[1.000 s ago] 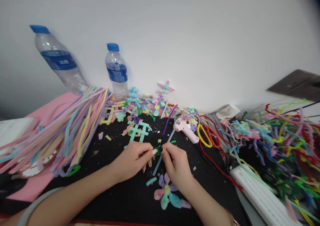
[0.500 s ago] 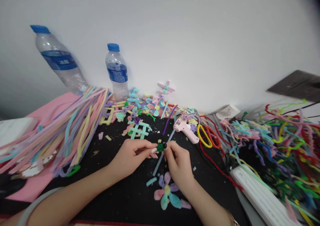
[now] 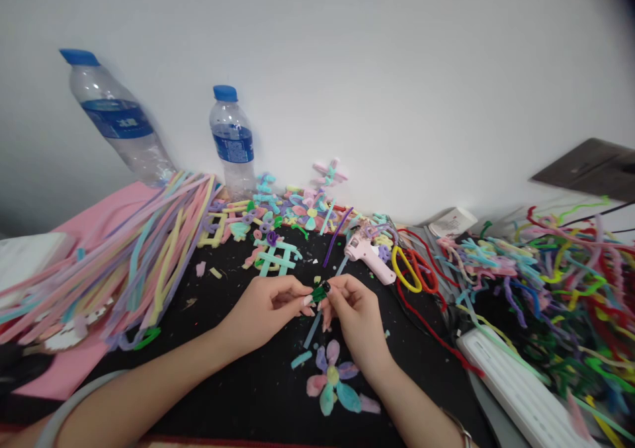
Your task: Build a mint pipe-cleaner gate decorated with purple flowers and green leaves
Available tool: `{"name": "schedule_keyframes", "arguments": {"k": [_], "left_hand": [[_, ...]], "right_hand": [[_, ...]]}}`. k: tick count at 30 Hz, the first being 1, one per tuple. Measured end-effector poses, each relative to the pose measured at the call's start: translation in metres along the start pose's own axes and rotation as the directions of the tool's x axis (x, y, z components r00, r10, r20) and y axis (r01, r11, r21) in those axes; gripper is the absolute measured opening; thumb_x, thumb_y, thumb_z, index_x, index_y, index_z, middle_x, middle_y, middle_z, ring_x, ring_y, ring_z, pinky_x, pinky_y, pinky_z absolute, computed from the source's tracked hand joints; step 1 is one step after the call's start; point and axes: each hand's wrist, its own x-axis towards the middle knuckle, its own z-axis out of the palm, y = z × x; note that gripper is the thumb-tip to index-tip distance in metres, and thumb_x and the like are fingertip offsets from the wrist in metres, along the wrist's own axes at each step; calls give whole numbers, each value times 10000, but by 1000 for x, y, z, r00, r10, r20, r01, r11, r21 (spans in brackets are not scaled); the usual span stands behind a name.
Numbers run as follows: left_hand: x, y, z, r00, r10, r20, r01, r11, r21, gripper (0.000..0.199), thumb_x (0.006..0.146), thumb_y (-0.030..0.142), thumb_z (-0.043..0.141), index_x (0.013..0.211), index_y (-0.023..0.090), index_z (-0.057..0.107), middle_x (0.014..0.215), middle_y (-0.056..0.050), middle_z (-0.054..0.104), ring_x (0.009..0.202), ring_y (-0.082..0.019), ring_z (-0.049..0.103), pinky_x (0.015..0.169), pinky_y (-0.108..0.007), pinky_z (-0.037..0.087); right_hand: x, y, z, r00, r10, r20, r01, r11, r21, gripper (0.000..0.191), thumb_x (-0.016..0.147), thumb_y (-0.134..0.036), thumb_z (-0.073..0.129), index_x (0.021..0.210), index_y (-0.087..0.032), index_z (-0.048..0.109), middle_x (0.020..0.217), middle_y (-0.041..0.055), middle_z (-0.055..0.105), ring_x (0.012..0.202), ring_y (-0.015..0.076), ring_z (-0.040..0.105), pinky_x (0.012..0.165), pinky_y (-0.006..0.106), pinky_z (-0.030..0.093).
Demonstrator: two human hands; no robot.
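Note:
Between my fingertips is a small dark green fuzzy piece (image 3: 318, 294), held over the black mat (image 3: 238, 382). My left hand (image 3: 278, 304) pinches its left side with thumb and forefinger. From the right, my right hand (image 3: 353, 309) pinches the same piece, partly covering it. Just below my hands lies a fuzzy flower (image 3: 332, 375) with pink, purple and teal petals and a yellow centre. A short light blue piece (image 3: 301, 360) is beside it. A blue-grey stick (image 3: 312, 330) runs under my hands.
A pink glue gun (image 3: 370, 257) lies beyond my right hand, near yellow-handled scissors (image 3: 405, 270). Pastel stems (image 3: 149, 256) spread at left. Two bottles (image 3: 232, 140) (image 3: 119, 120) stand by the wall. A white power strip (image 3: 520, 385) and tangled coloured stems (image 3: 570, 302) are at right.
My right hand has turned slightly, and its lower fingers now show beneath the green piece. The green piece has tilted a little between my fingertips. My left hand is nearly still.

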Motion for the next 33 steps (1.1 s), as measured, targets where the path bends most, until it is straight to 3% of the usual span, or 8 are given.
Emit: {"name": "schedule_keyframes", "arguments": {"k": [3,7,11,17,22,27,30,33], "left_hand": [[0,2,-1,999,-24,42,22,999,39,175,802,249,595,923,138,655,849,-43,716,743,-163,679,664,-241,528],[-1,4,-3,990,-28,139,-3,977,213,149,815,234,558,809,142,675,679,-1,673,624,-130,632,577,-203,462],[1,5,-4,965,-98,243,57,984,168,209,827,231,519,726,136,675,645,-5,682,627,-133,643,598,-200,466],[2,6,-6,945,-126,303,81,984,157,277,844,283,514,685,122,673,663,-34,701,627,-149,658,604,-212,482],[0,9,-7,975,23,221,-95,942,322,309,868,227,494,617,136,650,627,-13,688,602,-115,619,585,-183,426],[-2,0,-2,933,271,236,-359,748,559,303,886,180,458,632,149,619,617,-10,642,595,-118,588,593,-209,396],[-4,-7,0,895,353,273,-439,586,681,299,905,185,414,680,154,609,644,-25,624,620,-140,582,598,-232,398],[-5,-10,1,875,378,304,-467,490,736,324,923,196,370,700,153,602,656,-37,618,619,-149,578,599,-244,404]], "right_hand": [[0,0,-3,999,-30,34,32,997,-67,143,839,-297,557,766,-175,543,551,-37,556,384,82,467,388,197,379],[-5,-4,-7,976,-127,178,179,931,-318,129,856,-227,527,753,-178,587,533,-46,517,434,75,451,436,188,353],[-7,-10,-9,945,-165,283,280,854,-438,96,853,-191,521,790,-184,594,563,-38,562,470,79,463,456,183,339],[-5,-11,-11,944,-116,309,252,858,-448,71,853,-198,511,786,-188,532,562,-52,545,477,78,452,469,181,328],[-5,-14,-11,973,-131,189,211,837,-505,309,930,-310,382,647,-193,414,494,-57,474,458,82,413,494,199,318],[-9,-15,-1,975,-115,192,213,740,-638,371,907,-321,404,567,-198,320,480,-73,307,448,78,327,460,212,231],[-10,-13,3,975,-112,190,214,694,-688,347,884,-257,413,565,-202,286,485,-76,269,447,79,301,463,222,206],[-9,-12,3,970,-131,206,240,677,-696,324,876,-209,395,577,-203,271,504,-72,270,470,83,295,475,225,207]]}}
